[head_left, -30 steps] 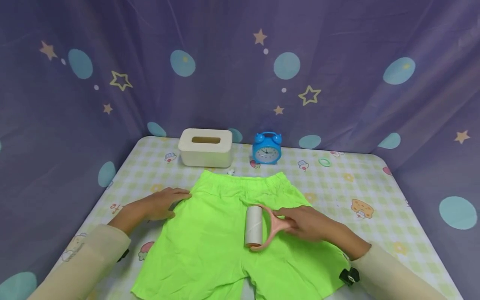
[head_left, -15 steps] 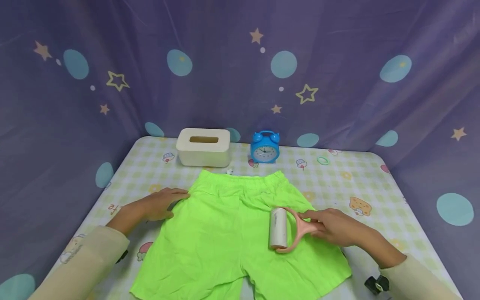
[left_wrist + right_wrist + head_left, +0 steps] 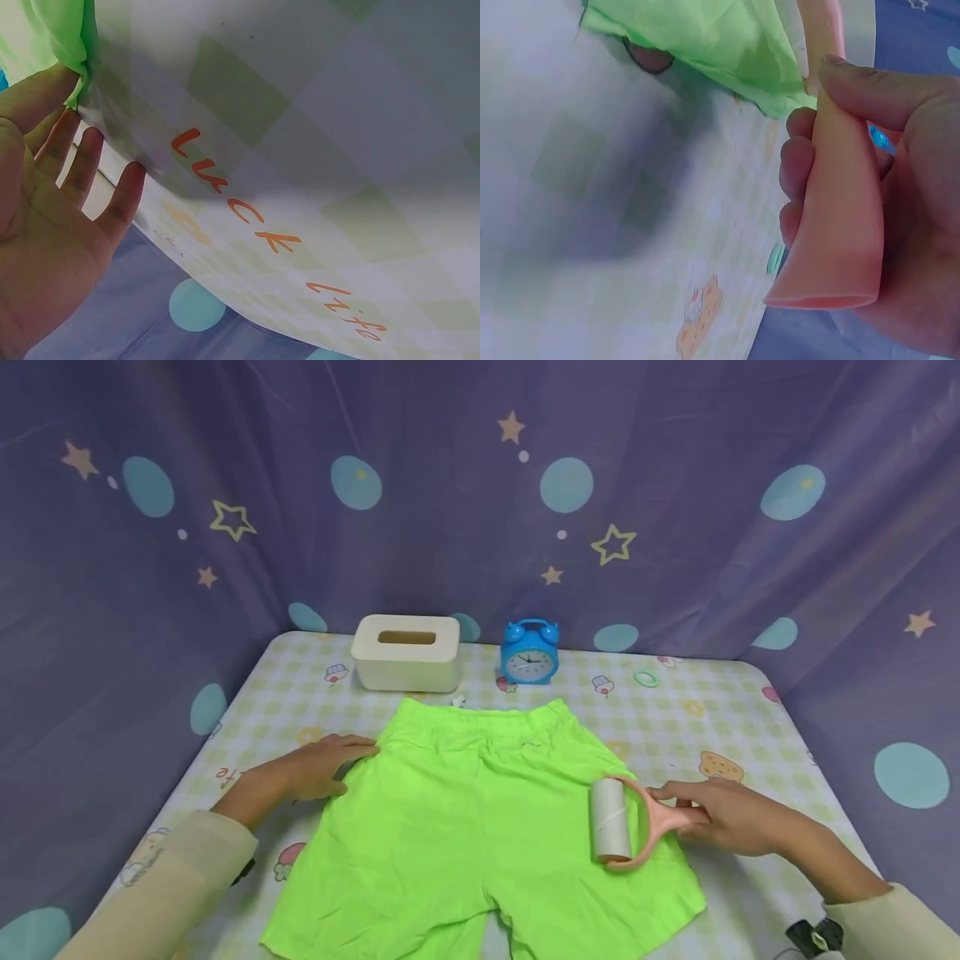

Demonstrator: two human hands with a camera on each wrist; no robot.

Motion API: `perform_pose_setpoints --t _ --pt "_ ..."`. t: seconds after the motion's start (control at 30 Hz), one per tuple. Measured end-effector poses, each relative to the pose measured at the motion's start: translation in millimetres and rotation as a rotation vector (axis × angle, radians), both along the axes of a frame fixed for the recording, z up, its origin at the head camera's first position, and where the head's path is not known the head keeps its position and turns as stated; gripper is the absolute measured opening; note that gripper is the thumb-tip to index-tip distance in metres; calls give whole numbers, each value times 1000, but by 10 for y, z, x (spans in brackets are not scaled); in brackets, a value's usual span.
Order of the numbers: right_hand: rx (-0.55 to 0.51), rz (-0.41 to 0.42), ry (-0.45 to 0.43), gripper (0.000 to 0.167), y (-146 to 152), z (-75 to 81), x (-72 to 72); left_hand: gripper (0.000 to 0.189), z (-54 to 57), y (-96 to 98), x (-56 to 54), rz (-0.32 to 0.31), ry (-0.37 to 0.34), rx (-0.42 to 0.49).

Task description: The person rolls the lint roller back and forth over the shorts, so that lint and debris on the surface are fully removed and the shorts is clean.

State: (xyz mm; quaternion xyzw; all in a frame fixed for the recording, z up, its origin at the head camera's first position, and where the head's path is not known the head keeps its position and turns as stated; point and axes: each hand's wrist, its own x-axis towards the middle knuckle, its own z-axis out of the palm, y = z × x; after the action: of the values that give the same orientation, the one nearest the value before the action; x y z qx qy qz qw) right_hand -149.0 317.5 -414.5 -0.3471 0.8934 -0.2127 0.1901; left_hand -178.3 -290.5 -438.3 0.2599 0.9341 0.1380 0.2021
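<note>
Bright green shorts [image 3: 435, 810] lie spread flat on the table, waistband at the far side. My right hand [image 3: 738, 818] grips the pink handle of a lint roller [image 3: 611, 820], whose white roll lies on the right leg of the shorts. In the right wrist view, fingers and thumb wrap round the lint roller's flared handle [image 3: 844, 202]. My left hand [image 3: 315, 768] rests with extended fingers at the left edge of the shorts, near the waistband. In the left wrist view, the left hand [image 3: 64, 217] has its thumb and fingertips right at the green fabric [image 3: 71, 34].
Behind the shorts stand a cream tissue box [image 3: 405, 664] and a blue alarm clock [image 3: 529, 653]. A small green ring [image 3: 646, 679] lies at the back right. A checked cloth [image 3: 757, 735] covers the table, with a purple curtain [image 3: 450, 552] around it.
My right hand has moved the lint roller rightward across the shorts, from near the middle to the right leg. The left hand stays at the left edge.
</note>
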Motion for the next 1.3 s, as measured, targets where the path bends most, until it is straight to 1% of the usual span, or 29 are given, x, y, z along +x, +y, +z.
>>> perform_pose_setpoints --t 0.07,0.17,0.33,0.5,0.63,0.73,0.9,1.13,1.3 --pt "2 -1 -6 43 56 9 -3 67 -1 -2 3 -5 9 1" --pt "10 -20 -39 43 142 25 -2 67 -5 -1 6 -9 18 0" --pt "36 -39 -86 43 285 70 12 67 -8 0 0 -5 14 -5" --pt "74 -31 -85 46 388 164 3 67 -14 0 -18 -13 12 0" --pt "93 6 -52 46 356 210 -32 67 -14 -12 -16 -1 0 -7" --pt "107 29 -24 46 306 217 -44 68 -10 -18 -12 2 -1 -5" --pt "126 31 -5 43 244 233 -58 67 -9 -15 -5 -1 11 -3" --pt "105 69 3 43 161 213 -92 67 -16 -14 -8 -1 5 -1" --pt "80 75 13 44 56 188 -102 68 -36 -21 -9 14 -5 -3"
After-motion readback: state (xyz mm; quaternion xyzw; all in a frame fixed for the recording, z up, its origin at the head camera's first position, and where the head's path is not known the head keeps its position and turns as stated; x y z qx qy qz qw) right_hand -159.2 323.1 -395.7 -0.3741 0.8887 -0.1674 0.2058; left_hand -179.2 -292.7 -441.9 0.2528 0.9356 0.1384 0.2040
